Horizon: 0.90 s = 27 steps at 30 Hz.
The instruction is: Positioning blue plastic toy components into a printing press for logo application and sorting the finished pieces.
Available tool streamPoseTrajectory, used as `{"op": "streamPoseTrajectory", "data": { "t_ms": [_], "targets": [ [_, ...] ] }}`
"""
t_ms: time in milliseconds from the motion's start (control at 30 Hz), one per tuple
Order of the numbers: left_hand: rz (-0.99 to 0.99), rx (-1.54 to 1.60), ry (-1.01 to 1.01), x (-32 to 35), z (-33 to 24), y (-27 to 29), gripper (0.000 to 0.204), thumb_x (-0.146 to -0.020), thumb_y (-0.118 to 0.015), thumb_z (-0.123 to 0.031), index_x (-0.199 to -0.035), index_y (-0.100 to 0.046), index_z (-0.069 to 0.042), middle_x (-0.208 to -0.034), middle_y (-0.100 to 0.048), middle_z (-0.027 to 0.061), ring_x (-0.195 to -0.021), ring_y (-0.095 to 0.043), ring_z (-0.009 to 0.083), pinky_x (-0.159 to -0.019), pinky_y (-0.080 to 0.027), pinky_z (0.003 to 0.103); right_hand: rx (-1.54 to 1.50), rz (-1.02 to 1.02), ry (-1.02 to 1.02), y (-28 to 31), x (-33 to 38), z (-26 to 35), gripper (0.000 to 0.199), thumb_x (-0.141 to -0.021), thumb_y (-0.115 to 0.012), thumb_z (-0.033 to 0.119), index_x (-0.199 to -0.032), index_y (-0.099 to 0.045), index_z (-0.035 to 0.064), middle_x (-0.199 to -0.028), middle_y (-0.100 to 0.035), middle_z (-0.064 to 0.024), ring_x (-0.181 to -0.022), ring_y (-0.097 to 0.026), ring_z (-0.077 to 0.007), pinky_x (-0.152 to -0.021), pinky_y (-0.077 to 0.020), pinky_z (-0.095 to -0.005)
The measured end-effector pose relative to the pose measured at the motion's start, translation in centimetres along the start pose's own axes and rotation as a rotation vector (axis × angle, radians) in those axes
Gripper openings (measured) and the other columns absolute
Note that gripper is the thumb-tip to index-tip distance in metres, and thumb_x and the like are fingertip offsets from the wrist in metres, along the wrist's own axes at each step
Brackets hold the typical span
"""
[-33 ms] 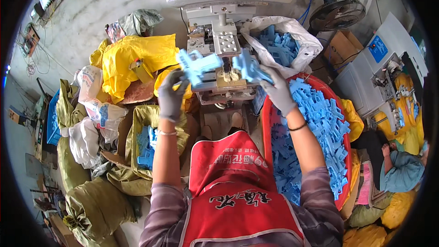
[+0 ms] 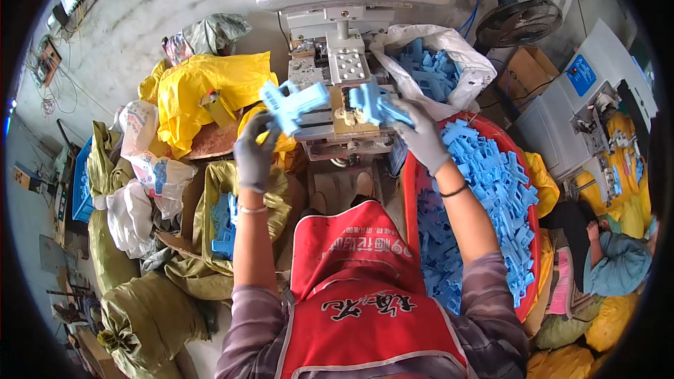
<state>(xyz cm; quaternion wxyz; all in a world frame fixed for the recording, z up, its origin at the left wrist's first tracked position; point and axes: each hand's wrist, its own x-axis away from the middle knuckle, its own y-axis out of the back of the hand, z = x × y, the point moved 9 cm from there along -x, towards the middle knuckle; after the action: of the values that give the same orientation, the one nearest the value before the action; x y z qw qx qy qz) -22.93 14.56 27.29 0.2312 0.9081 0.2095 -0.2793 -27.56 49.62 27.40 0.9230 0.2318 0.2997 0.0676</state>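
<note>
In my gloved left hand (image 2: 255, 153) is a light-blue plastic toy pistol (image 2: 295, 106), gripped at its lower left end and held left of the machine's fixture (image 2: 353, 125). My gloved right hand (image 2: 423, 137) has its fingers closed on a second blue toy pistol (image 2: 375, 104). That piece is over the right side of the fixture; whether it touches cannot be made out. Above the fixture stands the grey press head (image 2: 348, 63) with a dotted plate. Both gloves are grey, and some fingertips are hidden behind the pieces.
A red tub (image 2: 528, 238) heaped with blue toy pistols stands by my right arm. A white sack (image 2: 477, 74) of blue pieces lies behind it. An olive sack (image 2: 270, 221) with blue pieces is on my left. A fan (image 2: 519, 21) and another seated person (image 2: 618, 263) are at right.
My left hand has shifted left and slightly toward me with its toy pistol. My right hand has moved a little left, bringing its piece closer over the fixture.
</note>
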Motion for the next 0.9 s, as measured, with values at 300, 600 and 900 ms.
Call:
{"op": "streamPoseTrajectory", "data": {
  "t_ms": [300, 600, 900],
  "targets": [
    [-0.224, -0.281, 0.423, 12.9, 13.1, 14.2, 0.038, -0.092, -0.071, -0.026, -0.120, -0.065, 0.001, -0.110, -0.073, 0.0151, -0.099, -0.070, 0.0234, -0.088, -0.052, 0.032, 0.463, 0.258, 0.257, -2.8, -1.3, 4.5, 0.047, -0.089, -0.063, 0.011, -0.136, -0.056, 0.0092, -0.130, -0.057, -0.0168, -0.121, -0.055, -0.0379, -0.103, -0.0446, -0.0428],
    [-0.033, -0.781, 0.712, 28.9, 24.2, 23.1, 0.039, -0.086, -0.071, -0.029, -0.116, -0.068, -0.004, -0.128, -0.063, 0.0194, -0.120, -0.057, 0.0370, -0.105, -0.044, 0.044, 0.592, 0.272, 0.154, -8.6, 10.7, 4.9, 0.036, -0.088, -0.065, 0.012, -0.123, -0.064, 0.0024, -0.128, -0.060, -0.0172, -0.120, -0.055, -0.0365, -0.107, -0.0408, -0.0460],
    [0.193, -1.129, 0.823, 30.6, 31.9, 27.7, 0.043, -0.083, -0.073, -0.031, -0.123, -0.065, -0.018, -0.143, -0.052, 0.0138, -0.123, -0.054, 0.0382, -0.103, -0.046, 0.045, 0.165, 0.522, -0.253, -16.4, 19.8, -0.1, 0.029, -0.092, -0.061, 0.014, -0.118, -0.065, 0.0007, -0.127, -0.062, -0.0175, -0.115, -0.061, -0.0348, -0.100, -0.0484, -0.0410]
  ]
}}
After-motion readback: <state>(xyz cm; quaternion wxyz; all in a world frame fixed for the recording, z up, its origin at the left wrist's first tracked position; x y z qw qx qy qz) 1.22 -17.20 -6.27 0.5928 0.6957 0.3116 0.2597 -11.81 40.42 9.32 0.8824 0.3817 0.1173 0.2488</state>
